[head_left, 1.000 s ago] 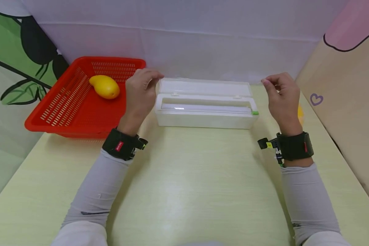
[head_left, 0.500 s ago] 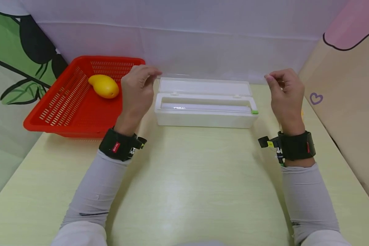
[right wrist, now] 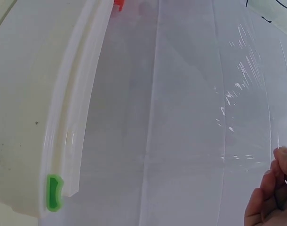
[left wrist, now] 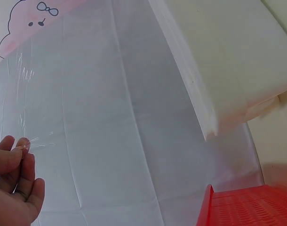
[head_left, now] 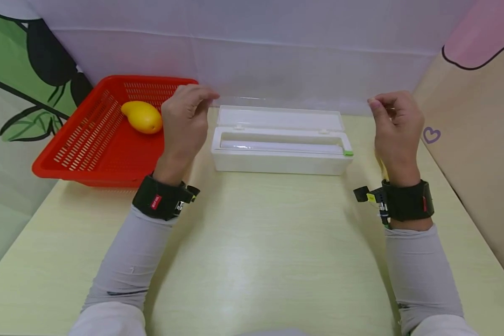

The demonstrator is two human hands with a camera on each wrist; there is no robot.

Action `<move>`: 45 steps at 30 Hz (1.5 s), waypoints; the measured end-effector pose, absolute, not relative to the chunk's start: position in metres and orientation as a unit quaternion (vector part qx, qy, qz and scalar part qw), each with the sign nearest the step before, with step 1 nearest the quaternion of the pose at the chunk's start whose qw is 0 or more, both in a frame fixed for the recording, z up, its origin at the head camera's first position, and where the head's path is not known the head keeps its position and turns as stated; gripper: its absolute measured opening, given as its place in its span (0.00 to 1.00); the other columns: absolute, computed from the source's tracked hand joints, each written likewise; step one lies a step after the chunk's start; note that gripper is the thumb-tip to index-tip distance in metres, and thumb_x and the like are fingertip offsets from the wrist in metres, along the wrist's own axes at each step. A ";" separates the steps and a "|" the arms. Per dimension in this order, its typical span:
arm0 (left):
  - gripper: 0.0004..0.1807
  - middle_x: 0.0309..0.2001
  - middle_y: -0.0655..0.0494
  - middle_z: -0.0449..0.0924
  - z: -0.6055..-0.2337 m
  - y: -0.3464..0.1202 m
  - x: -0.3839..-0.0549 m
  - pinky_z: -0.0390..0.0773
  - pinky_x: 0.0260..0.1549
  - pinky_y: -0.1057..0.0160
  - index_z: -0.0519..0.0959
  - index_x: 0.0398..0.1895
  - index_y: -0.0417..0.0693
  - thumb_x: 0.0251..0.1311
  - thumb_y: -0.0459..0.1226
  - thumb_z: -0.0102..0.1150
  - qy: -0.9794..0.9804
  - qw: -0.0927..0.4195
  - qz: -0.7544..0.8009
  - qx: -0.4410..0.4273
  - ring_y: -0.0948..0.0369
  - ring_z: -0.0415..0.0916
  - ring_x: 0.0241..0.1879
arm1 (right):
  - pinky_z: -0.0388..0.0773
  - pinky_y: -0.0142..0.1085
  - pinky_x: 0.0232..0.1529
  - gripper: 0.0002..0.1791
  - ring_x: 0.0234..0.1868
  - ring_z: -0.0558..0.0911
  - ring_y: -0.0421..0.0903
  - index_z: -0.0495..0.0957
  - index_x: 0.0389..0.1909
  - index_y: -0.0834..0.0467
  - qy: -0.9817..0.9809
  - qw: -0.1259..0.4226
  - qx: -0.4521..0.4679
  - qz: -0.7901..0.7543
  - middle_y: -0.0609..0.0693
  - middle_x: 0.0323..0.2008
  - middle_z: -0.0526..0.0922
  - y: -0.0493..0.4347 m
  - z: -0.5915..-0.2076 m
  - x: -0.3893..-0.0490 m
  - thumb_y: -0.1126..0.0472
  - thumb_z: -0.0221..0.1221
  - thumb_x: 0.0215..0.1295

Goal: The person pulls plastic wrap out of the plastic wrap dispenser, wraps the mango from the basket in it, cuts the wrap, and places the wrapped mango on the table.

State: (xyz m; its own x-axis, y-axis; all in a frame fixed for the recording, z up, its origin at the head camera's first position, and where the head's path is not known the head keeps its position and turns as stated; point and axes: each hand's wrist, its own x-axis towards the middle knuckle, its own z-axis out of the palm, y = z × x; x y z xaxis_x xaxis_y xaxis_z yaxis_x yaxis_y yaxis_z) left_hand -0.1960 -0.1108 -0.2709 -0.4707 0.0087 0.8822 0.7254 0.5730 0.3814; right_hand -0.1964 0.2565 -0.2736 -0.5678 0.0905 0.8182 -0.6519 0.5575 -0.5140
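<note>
A clear sheet of cling film (right wrist: 244, 77) stretches between both hands, showing mainly as bright creases in the wrist views. My left hand (head_left: 185, 123) pinches one corner between thumb and fingertips, beside the red basket. At the other side, my right hand (head_left: 399, 135) pinches the opposite corner the same way. Below and between the hands stands a white cling film dispenser (head_left: 279, 164), its lid (head_left: 281, 119) tipped back. Inside lies a roll (head_left: 281, 147), and a green cutter tab (head_left: 347, 153) sits at its right end.
A red plastic basket (head_left: 90, 179) with a yellow mango (head_left: 143, 117) in it stands at the left. Something yellow (head_left: 380, 163) is mostly hidden behind my right wrist. A fabric backdrop (head_left: 277, 70) rises behind the dispenser.
Both hands have risen a little and drawn farther apart, the left hand going left and the right hand going right. The dispenser, basket and mango stay where they were.
</note>
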 end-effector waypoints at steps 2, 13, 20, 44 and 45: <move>0.10 0.38 0.41 0.86 -0.269 -0.111 -0.195 0.78 0.47 0.71 0.86 0.39 0.32 0.69 0.30 0.56 -0.759 0.457 -0.392 -0.247 0.50 0.81 0.41 | 0.70 0.27 0.39 0.15 0.36 0.74 0.33 0.78 0.37 0.77 -0.766 0.433 0.184 0.438 0.28 0.34 0.73 0.256 -0.272 -0.195 0.64 0.60 0.69; 0.10 0.39 0.40 0.86 -0.263 -0.111 -0.190 0.78 0.49 0.70 0.86 0.40 0.32 0.69 0.30 0.57 -0.751 0.468 -0.395 -0.246 0.50 0.81 0.43 | 0.68 0.28 0.38 0.13 0.36 0.73 0.35 0.80 0.36 0.75 -0.752 0.447 0.145 0.462 0.30 0.31 0.74 0.249 -0.266 -0.188 0.65 0.62 0.67; 0.07 0.39 0.44 0.87 -0.259 -0.108 -0.185 0.78 0.49 0.69 0.87 0.37 0.34 0.66 0.28 0.60 -0.741 0.456 -0.444 -0.213 0.52 0.81 0.43 | 0.68 0.29 0.38 0.13 0.35 0.72 0.35 0.79 0.35 0.77 -0.740 0.456 0.144 0.473 0.32 0.30 0.74 0.246 -0.262 -0.186 0.67 0.62 0.67; 0.08 0.37 0.44 0.87 -0.249 -0.106 -0.174 0.76 0.45 0.70 0.87 0.34 0.32 0.64 0.24 0.57 -0.714 0.480 -0.463 -0.213 0.51 0.80 0.42 | 0.66 0.27 0.36 0.09 0.34 0.72 0.36 0.77 0.33 0.79 -0.698 0.493 0.147 0.499 0.35 0.29 0.75 0.237 -0.249 -0.169 0.72 0.62 0.65; 0.08 0.37 0.44 0.87 -0.249 -0.106 -0.173 0.76 0.45 0.70 0.87 0.34 0.32 0.64 0.24 0.57 -0.712 0.480 -0.464 -0.214 0.50 0.80 0.42 | 0.67 0.27 0.36 0.09 0.34 0.72 0.36 0.78 0.33 0.79 -0.695 0.495 0.146 0.500 0.35 0.29 0.75 0.237 -0.249 -0.169 0.72 0.62 0.65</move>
